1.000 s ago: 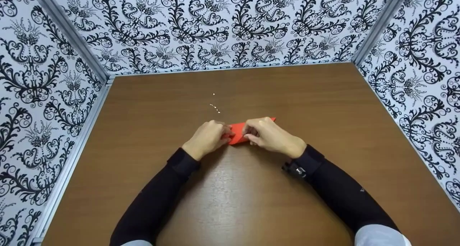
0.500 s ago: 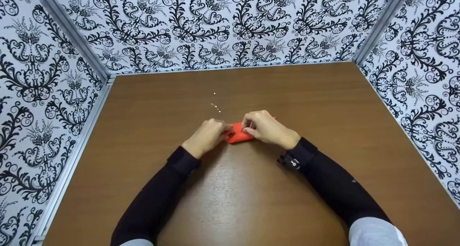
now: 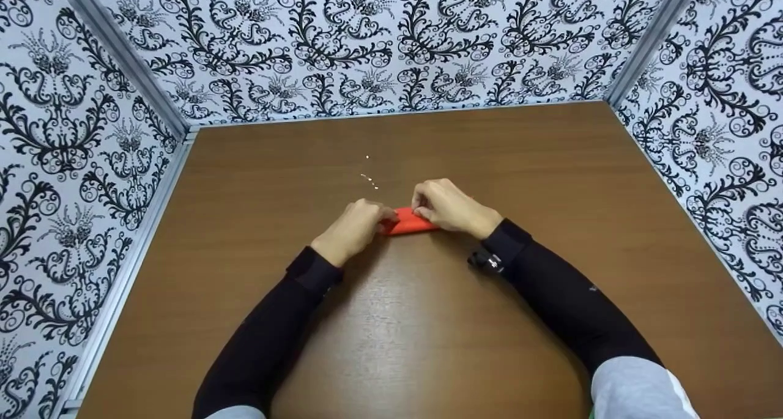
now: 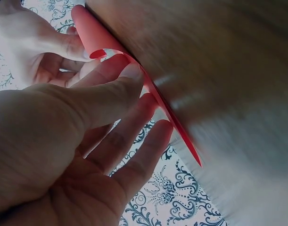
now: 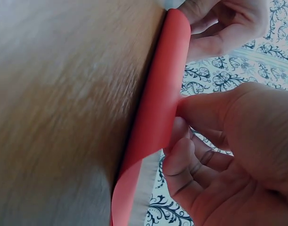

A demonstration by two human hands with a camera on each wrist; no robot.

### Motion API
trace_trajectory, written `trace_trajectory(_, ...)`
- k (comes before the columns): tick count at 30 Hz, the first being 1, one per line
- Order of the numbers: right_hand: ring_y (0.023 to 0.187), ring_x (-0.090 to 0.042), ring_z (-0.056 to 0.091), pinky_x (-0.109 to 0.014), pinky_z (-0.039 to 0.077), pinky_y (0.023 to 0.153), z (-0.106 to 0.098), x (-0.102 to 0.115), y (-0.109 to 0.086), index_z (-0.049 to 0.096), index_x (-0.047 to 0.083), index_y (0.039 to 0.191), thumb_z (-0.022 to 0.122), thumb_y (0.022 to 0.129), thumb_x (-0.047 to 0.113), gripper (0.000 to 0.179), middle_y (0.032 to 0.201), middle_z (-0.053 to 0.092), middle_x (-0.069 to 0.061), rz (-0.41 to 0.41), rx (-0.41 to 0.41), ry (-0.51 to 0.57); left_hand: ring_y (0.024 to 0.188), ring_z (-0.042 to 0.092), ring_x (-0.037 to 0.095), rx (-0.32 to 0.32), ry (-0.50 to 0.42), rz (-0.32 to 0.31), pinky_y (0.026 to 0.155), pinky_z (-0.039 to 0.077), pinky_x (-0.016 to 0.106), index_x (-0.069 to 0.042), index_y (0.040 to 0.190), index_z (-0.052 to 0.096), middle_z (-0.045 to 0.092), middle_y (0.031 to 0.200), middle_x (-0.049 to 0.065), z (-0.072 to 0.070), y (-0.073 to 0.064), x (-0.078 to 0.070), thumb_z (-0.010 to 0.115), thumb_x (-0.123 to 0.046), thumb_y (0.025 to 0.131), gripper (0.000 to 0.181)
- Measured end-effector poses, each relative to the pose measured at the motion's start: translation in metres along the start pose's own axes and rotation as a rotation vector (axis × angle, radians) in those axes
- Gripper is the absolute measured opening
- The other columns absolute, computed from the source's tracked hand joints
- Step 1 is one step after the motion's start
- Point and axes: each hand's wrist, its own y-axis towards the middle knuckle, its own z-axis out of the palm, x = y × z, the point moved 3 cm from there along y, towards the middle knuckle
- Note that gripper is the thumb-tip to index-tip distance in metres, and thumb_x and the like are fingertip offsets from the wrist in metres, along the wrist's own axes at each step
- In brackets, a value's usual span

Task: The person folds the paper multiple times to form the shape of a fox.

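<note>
A sheet of red paper [image 3: 411,222] lies on the table between the two hands, its near side bent over into a rounded curl. My left hand [image 3: 356,224] pinches the paper's left end between thumb and index finger; in the left wrist view the other fingers [image 4: 155,136] touch the sheet [image 4: 99,35]. At the far edge of the curl, my right hand [image 3: 451,206] pinches the paper with the thumb and curled fingers. The right wrist view shows the curl [image 5: 160,89] as a smooth, uncreased tube, open at its end. The right hand hides the paper's right end from above.
Several tiny pale bits [image 3: 370,180] lie on the brown wooden table [image 3: 391,321] beyond the left hand. Patterned black-and-white walls [image 3: 367,40] with grey metal rails enclose the back and sides.
The near edge of the paper has come up and away from me into a curl. My right hand has moved forward and slightly left with it; the left hand has stayed nearly still.
</note>
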Motion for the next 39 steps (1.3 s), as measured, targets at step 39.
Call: trace_trajectory(39,0.105,-0.034,0.08,-0.05,0.067,0.098,0.006,-0.008,0.017,0.081,-0.001,0.121,0.074,0.105,-0.001,0.017,0.114,0.085,-0.018,0.058,0.069,0.016,0.112,0.085,0.033,0.021,0.063,-0.021,0.098,0.07,0.048,-0.006,0.119,0.09,0.087,0.115,0.014,-0.001,0.0,0.002,0.082,0.012,0.099,0.027)
